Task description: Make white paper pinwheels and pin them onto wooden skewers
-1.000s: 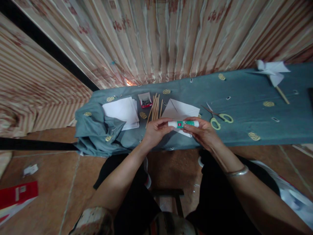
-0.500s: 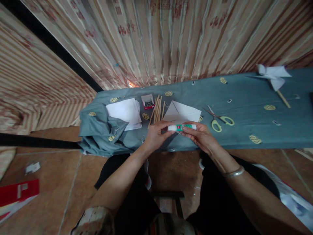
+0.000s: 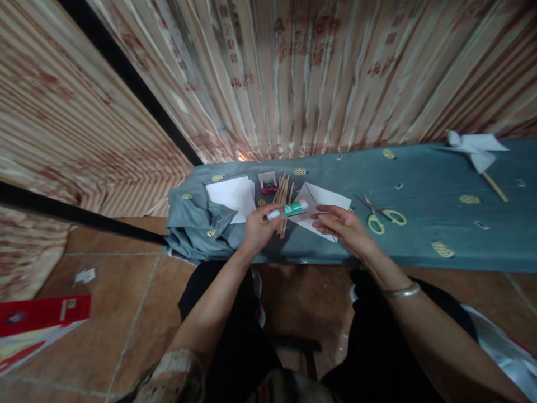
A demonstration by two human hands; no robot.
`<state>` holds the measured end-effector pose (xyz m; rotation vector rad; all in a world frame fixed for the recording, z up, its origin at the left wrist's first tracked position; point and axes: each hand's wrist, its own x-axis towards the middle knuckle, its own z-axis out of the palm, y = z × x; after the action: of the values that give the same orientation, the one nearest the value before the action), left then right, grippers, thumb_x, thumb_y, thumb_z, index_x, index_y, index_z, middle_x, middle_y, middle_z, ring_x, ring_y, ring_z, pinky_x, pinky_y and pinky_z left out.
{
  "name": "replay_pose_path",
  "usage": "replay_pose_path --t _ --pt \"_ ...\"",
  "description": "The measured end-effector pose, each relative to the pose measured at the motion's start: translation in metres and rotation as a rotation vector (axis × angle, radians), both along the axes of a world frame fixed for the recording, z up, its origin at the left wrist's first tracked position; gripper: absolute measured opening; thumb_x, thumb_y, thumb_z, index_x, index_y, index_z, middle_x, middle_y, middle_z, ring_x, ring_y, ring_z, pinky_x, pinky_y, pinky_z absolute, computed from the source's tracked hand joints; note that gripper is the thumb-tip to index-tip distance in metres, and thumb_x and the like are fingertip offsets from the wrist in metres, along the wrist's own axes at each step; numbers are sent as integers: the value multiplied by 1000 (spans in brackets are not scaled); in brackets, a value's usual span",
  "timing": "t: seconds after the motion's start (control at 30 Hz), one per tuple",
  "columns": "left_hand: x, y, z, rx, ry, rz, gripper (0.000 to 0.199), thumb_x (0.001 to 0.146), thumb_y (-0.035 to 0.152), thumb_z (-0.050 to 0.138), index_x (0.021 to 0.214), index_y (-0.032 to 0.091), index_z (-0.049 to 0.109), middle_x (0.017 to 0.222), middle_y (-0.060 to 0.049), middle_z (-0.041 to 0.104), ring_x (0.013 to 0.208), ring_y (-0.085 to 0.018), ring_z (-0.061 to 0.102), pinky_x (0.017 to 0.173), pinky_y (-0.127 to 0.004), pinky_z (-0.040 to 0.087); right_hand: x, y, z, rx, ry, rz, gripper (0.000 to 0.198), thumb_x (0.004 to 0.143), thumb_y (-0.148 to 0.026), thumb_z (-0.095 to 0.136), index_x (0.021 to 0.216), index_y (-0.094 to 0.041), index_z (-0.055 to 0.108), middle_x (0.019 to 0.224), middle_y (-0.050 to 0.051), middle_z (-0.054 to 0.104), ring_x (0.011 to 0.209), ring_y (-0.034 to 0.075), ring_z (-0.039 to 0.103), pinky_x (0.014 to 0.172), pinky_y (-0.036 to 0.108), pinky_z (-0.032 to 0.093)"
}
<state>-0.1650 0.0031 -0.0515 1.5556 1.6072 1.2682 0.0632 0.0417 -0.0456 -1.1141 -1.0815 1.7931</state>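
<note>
The left hand [image 3: 257,228] holds a glue stick [image 3: 289,209] — the right hand [image 3: 346,228], loosely spread, hovers by creased paper [image 3: 322,196], scissors [image 3: 375,210] nearby.

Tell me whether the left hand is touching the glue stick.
Touching. The head view shows the left hand gripping one end of the glue stick between thumb and fingers.

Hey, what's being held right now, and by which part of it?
The left hand holds the green-and-white glue stick by its white left end; the right hand is open and appears to hold nothing.
</note>
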Motion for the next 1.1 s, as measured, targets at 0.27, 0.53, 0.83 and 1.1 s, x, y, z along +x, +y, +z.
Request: replay_pose_path --t 0.27,0.53,0.83,1.1 --pt "-40 5 11 -114 632 314 30 82 17 62 112 13 67 109 -13 71 103 -27 66 95 -38 49 28 0 -2 106 -54 -50 52 58 -52 87 98 -22 71 93 6 77 77 16 72 68 26 56" --pt "-31 9 6 -201 911 220 31 84 23 61 114 15 65 114 -15 67 112 -33 57 93 -45 45 41 23 -14 313 -178 -153 37 62 -48 83 87 -22 73 88 5 77 74 17 71 66 29 57" --pt "40 1 2 183 885 -519 34 87 26 66 119 17 62 125 -11 62 120 -28 52 100 -43 44 31 50 -27 517 -397 -219 23 74 -43 72 84 -22 74 83 5 77 71 18 69 70 34 58" --pt "65 17 -13 119 905 -569 31 90 30 63 115 13 62 120 -13 64 117 -28 55 100 -42 47 33 56 -18 472 -380 -231 22 71 -43 74 80 -22 74 81 4 77 70 18 70 67 32 58"
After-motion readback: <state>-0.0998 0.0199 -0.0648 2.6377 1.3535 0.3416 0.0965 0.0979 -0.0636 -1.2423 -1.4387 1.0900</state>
